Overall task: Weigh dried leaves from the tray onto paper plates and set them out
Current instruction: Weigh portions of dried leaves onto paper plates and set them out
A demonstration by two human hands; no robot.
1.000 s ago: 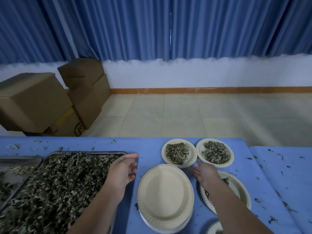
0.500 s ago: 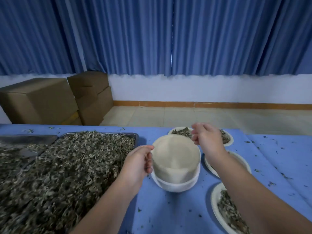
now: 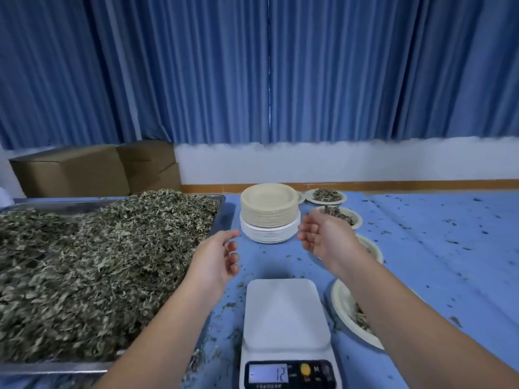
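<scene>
A metal tray (image 3: 223, 209) heaped with dried leaves (image 3: 98, 262) fills the left of the blue table. A stack of paper plates (image 3: 269, 211), beige over white, stands at the table's middle back. In front of me sits a white digital scale (image 3: 285, 313) with a bare platform and a lit display (image 3: 268, 373). My left hand (image 3: 216, 259) and my right hand (image 3: 325, 237) hover empty with relaxed fingers, on either side of the gap between scale and stack. Plates with leaves (image 3: 325, 195) line the right side, partly hidden by my right arm.
Cardboard boxes (image 3: 92, 169) stand on the floor beyond the table at left, under blue curtains. Leaf crumbs are scattered over the blue tablecloth (image 3: 449, 248). A second tablecloth section lies to the right.
Both hands let go of the plate stack and drew back toward me. The view tilted down, bringing the scale into sight.
</scene>
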